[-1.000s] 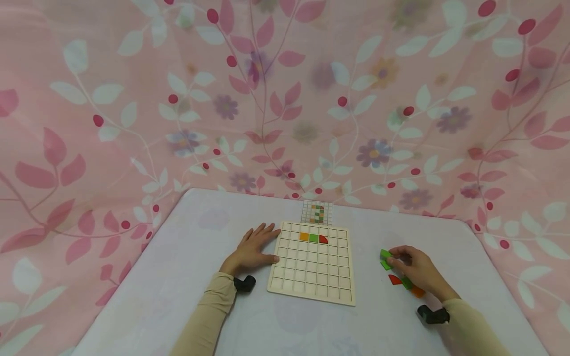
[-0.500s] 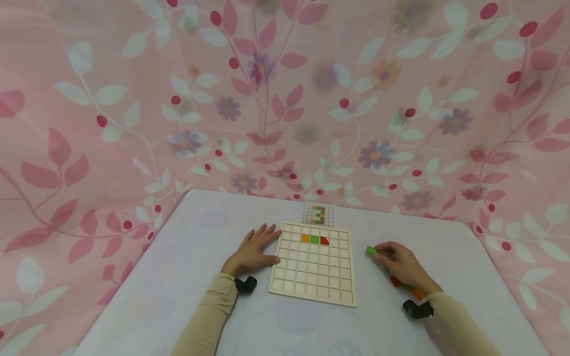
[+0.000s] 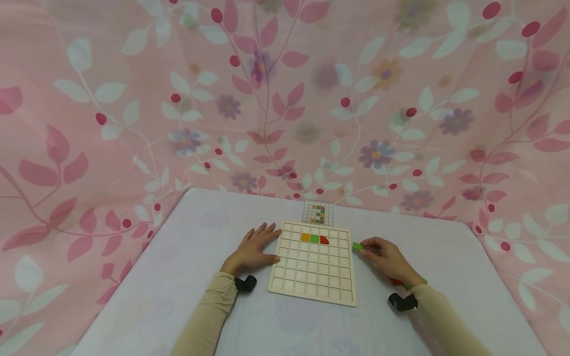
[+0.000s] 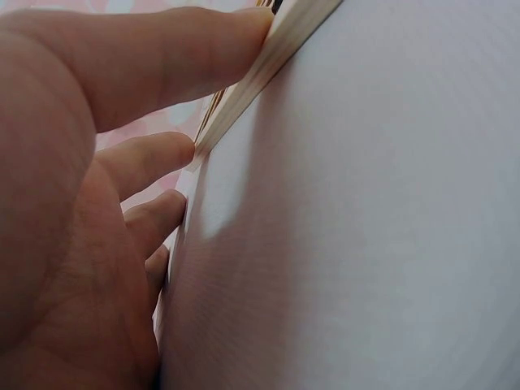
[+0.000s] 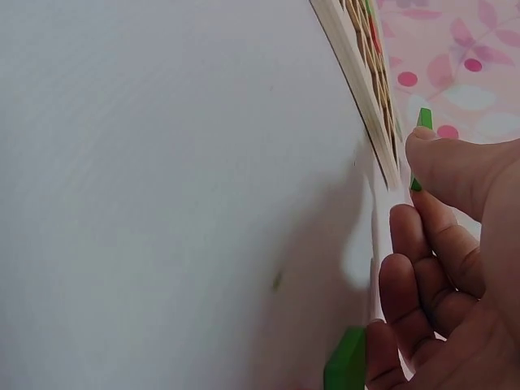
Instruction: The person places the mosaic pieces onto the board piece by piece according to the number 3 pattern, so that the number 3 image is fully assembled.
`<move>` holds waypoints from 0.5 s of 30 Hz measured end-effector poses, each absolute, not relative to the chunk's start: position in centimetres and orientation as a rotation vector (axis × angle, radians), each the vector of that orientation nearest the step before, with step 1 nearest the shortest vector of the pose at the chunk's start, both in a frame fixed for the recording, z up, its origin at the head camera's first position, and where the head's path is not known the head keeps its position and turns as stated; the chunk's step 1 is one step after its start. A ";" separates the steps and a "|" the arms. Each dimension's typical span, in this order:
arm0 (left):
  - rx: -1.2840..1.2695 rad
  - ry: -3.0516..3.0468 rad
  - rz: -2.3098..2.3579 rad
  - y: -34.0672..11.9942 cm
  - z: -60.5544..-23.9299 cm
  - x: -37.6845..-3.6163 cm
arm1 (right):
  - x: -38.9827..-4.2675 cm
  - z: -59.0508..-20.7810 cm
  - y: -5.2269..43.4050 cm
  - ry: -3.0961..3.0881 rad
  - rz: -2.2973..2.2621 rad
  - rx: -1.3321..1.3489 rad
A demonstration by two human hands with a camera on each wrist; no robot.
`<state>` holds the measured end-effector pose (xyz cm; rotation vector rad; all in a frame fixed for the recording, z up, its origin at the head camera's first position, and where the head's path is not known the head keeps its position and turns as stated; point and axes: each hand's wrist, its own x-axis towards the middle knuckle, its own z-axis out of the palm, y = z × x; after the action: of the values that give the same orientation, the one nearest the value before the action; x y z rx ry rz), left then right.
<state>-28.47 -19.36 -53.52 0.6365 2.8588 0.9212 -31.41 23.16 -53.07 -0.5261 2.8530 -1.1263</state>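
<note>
A wooden grid board (image 3: 307, 272) lies mid-table. In one of its upper rows sit an orange square tile (image 3: 305, 237), a green square tile (image 3: 314, 239) and a red quarter-round tile (image 3: 324, 240). My left hand (image 3: 254, 248) rests at the board's left edge, thumb and fingertips against its rim, fingers straight. Just off the board's right edge, my right hand (image 3: 386, 257) pinches a green tile (image 3: 357, 246) between thumb and index finger. In the right wrist view that green tile (image 5: 425, 119) shows past the thumb, the other fingers curled loosely below.
Behind the board lies a small pattern card (image 3: 318, 213) printed with a coloured grid. Loose tiles, among them a red one (image 3: 395, 282), lie partly hidden under my right wrist. A green block (image 5: 347, 359) shows by the little finger. A floral curtain (image 3: 285, 99) hangs behind the table.
My right hand has lifted a green tile from the loose pile and carried it left, up to the board's right edge. The left hand has stayed in place.
</note>
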 end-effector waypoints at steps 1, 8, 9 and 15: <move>0.638 2.861 0.925 -19.4 -53.6 -28.5 | -31.5 -53.1 22.9 2.851 -1.122 -0.526; 0.640 2.873 0.908 -19.4 -53.7 -28.6 | -31.9 -53.2 21.6 2.815 -1.121 -0.493; 0.638 2.873 0.905 -19.4 -53.7 -28.6 | -31.9 -53.2 21.5 2.808 -1.126 -0.496; 0.635 2.875 0.903 -19.4 -53.8 -28.6 | -32.1 -53.0 20.7 2.762 -1.176 -0.504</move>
<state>-28.63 -19.40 -53.80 0.6352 2.8746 0.9027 -32.13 20.65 -53.03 -0.5040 2.7617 -1.1764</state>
